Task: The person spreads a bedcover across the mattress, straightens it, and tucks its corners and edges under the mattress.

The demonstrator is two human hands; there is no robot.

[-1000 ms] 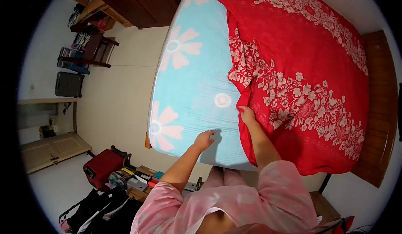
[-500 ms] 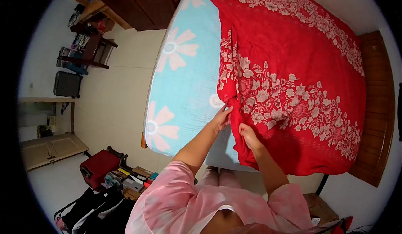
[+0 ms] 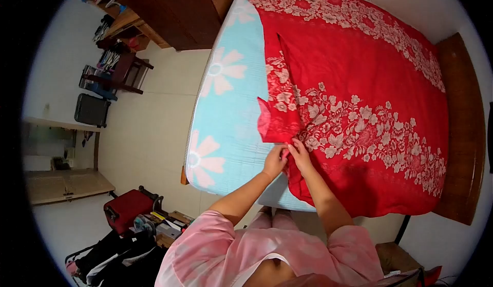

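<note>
A red blanket (image 3: 359, 56) with pale flower bands covers the right side of the bed. Its left edge is bunched and folded over on the light blue sheet (image 3: 231, 117), which has large pale pink flowers. My left hand (image 3: 276, 159) is closed on the blanket's edge near the middle of the bed. Right beside it, almost touching, my right hand (image 3: 299, 156) pinches the same edge. A folded flap of the blanket sticks out to the left just beyond both hands.
A wooden headboard (image 3: 459, 128) stands at the right. A dark wardrobe (image 3: 179, 10) is beyond the bed's far left. Along the left are a dark chair (image 3: 122, 74), a grey suitcase (image 3: 91, 110) and a red suitcase (image 3: 128, 210). Black clothes (image 3: 118, 256) hang at the lower left.
Both hands have come together at the blanket's edge; my left hand, empty at first, now holds it. The edge has shifted left over the sheet, with a flap turned outward.
</note>
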